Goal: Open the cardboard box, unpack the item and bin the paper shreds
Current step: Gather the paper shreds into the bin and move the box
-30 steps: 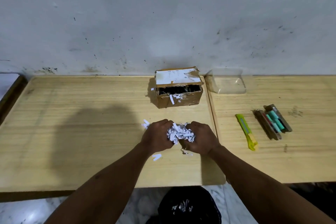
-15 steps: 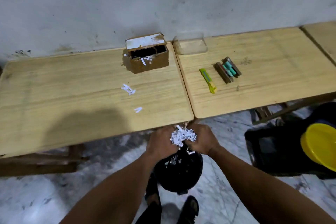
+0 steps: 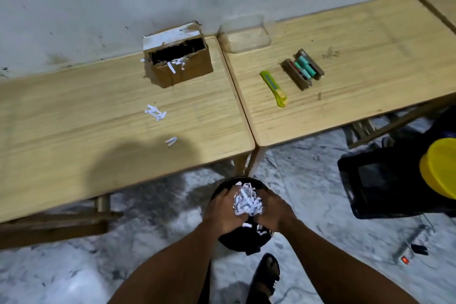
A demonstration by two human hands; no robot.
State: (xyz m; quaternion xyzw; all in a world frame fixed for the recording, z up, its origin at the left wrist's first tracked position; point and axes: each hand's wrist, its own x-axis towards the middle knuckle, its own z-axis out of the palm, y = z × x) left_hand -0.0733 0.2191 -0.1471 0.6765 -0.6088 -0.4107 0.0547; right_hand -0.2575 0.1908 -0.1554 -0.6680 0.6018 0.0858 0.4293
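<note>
Both hands are down over the black bin (image 3: 243, 242) on the marble floor; the left hand (image 3: 222, 212) and the right hand (image 3: 272, 213) are pressed together from either side, fingers curled in and cupped around a clump of white paper shreds (image 3: 246, 201); the clump sits right above the bin's mouth, bulging up between the knuckles; a few loose strips show just below the hands, inside the bin; whether they are falling or already lying there, I cannot tell.

Up on the left wooden table (image 3: 74, 118) the cardboard box (image 3: 181, 65) stands against the wall, its flap up at the back, dark inside, with some shreds draped over its front edge; a small scatter of strips (image 3: 155, 112) lies on the tabletop in front of the box, and a lone scrap (image 3: 171, 140) lies nearer the table's front edge.

On the right table (image 3: 370, 44), butted against the left one, a yellow-green utility knife (image 3: 273, 87) lies just beside a brown holder with teal cylinders (image 3: 303, 69); a clear plastic container (image 3: 244, 33) sits near the wall, close to the box; off to the right on the floor is a black crate (image 3: 365, 182) with a yellow lid (image 3: 441, 168) at its side; a sandalled foot (image 3: 266, 276) shows below the bin.
</note>
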